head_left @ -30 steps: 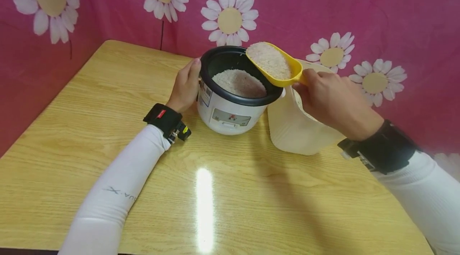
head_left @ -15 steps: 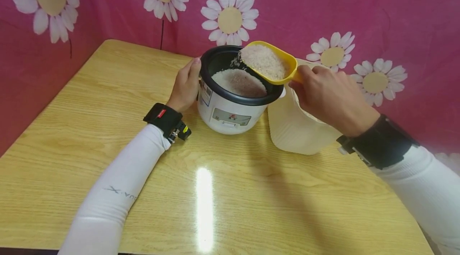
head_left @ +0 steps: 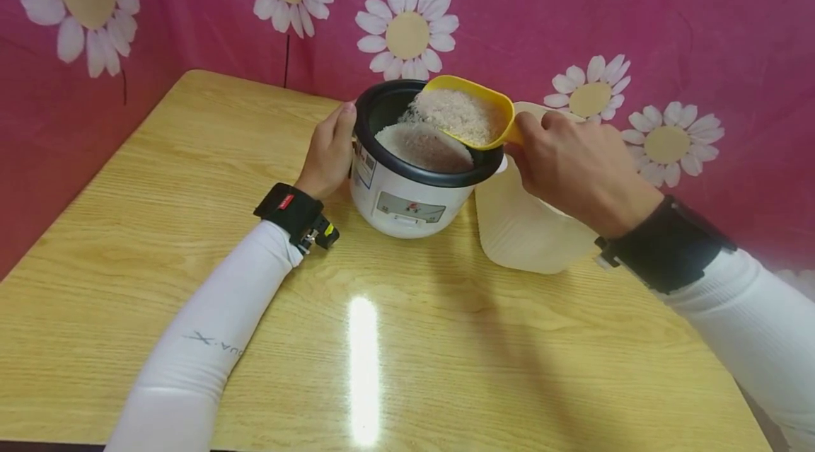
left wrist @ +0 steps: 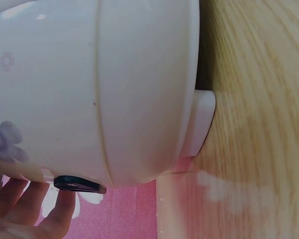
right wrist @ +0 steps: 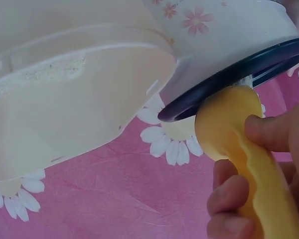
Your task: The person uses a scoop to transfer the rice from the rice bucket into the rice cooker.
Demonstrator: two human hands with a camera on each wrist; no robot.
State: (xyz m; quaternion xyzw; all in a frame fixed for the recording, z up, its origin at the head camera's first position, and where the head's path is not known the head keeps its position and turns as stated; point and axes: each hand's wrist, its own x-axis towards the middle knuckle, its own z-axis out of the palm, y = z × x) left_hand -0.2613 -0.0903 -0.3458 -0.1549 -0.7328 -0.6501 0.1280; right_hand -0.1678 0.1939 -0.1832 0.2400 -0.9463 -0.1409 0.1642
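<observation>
Yellow scoop (right wrist: 259, 164): above the right part of the rice cooker (head_left: 395, 208), mouth tipped inward; you cannot tell from these views whether it touches the rim.
Scooped rice (head_left: 461, 116): heaped in the scoop's bowl, with grains spilling off the lip on your left.
Right hand (head_left: 582, 162): you grip the scoop's handle, fingers wrapped round it, thumb pressed on the other side.
Cooker's inside: a dark pot with a mound of rice (head_left: 423, 148) in it, partly in shadow.
Left hand (head_left: 327, 151): you hold the cooker's left side, fingers bent against its wall and at the dark side tab (left wrist: 74, 183).
Cream bin (head_left: 525, 226): just right of the cooker, its mouth partly hidden by your right hand; pale grains (right wrist: 55, 72) show inside.
Edges: the black rim (head_left: 414, 175) rings the cooker's mouth; behind it, the counter's (head_left: 293, 339) far edge meets the daisy cloth (head_left: 509, 6).
Room: wood spreads left of your left sleeve (head_left: 210, 317) and between your arms, crossed by reflected light (head_left: 364, 371); cooker and bin stand close together.
</observation>
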